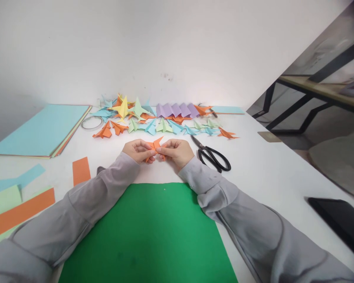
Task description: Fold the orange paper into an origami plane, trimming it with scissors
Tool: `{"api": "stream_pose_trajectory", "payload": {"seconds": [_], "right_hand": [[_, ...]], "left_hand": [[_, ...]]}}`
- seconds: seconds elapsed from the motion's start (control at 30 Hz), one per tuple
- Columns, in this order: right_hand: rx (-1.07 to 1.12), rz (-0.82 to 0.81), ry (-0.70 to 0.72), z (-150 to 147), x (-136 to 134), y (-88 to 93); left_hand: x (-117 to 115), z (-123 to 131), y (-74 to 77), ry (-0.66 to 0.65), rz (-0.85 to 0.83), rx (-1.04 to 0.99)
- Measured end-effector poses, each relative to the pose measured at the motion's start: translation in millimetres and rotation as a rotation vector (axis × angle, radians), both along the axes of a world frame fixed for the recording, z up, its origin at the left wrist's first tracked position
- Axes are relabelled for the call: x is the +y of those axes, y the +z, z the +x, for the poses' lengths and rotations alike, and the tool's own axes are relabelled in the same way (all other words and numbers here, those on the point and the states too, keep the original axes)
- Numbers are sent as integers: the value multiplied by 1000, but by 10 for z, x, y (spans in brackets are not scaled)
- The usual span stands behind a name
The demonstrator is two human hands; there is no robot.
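Observation:
Both hands pinch one small folded orange paper piece (155,144) above the white table, just beyond the green sheet (153,232). My left hand (139,151) grips its left side, thumb on top. On its right side my right hand (177,152) pinches it, with the two thumbs nearly touching. A pointed orange tip sticks up between the hands, and orange bits show below the fingers. The rest of the piece is hidden by the fingers. Black-handled scissors (214,156) lie right of my right hand.
Folded paper figures in several colours, among them a yellow one (123,109) and a purple pleated strip (177,110), line the wall. A paper stack (44,127), a wire ring (92,122) and orange strips (81,170) lie left. A black device (339,220) sits right.

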State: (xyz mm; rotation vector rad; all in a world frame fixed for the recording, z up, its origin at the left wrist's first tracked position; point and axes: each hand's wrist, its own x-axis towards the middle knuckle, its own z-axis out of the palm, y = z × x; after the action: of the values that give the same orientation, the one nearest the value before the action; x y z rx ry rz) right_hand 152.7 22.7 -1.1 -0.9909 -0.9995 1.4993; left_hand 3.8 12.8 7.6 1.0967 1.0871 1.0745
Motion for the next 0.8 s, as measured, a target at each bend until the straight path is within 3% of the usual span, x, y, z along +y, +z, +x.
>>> {"api": "stream_pose_trajectory", "payload": {"seconds": [0.8], "right_hand": [[-20,-41,6,0,3,52]], "left_hand": [[11,-40,17,-59,-24,-69]]}}
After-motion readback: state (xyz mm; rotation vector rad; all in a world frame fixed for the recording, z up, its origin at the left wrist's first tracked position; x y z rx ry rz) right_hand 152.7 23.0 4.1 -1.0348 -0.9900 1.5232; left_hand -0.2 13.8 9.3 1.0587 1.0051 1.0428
